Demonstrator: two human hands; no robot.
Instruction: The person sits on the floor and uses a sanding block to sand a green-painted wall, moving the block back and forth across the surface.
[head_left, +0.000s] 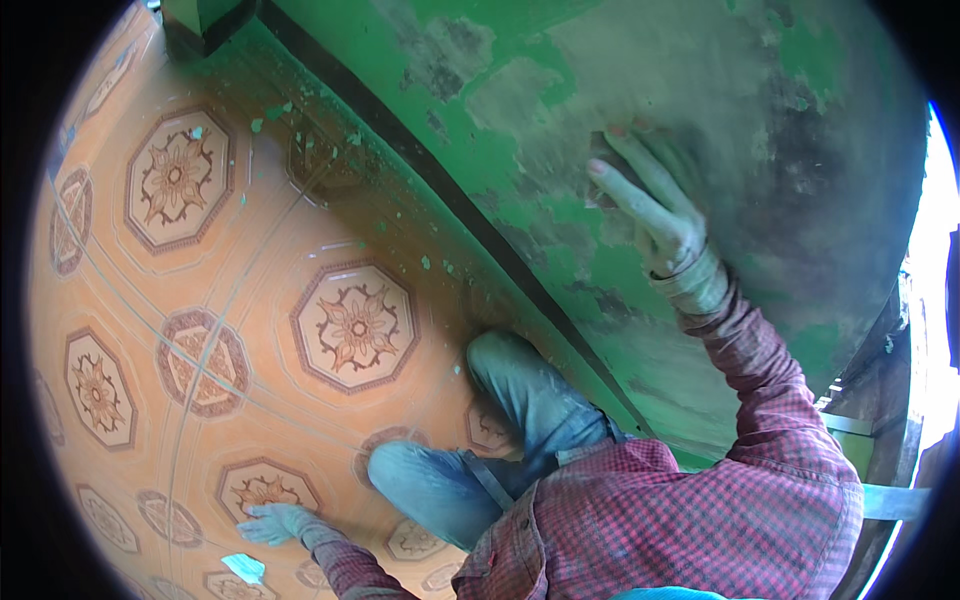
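Observation:
My right hand (664, 210) is pressed against a green painted wall (525, 82), its fingers stretched out. Under those fingers lies a dark sheet (602, 196), apparently sandpaper; most of it is hidden by the hand. Around it, the wall's paint is worn away in grey and blackish patches. Down on the patterned tile floor (262, 300), my left hand (276, 523) rests with fingers apart and holds nothing. A small pale blue piece (244, 568) lies close to it; I cannot tell its material.
A dark band (450, 195) runs along the foot of the wall. Green paint flakes (426, 262) are scattered on the floor beside it. My bent knees (502, 367) are near the wall. A green post base (206, 22) stands at the top left. Bright light enters at the right edge.

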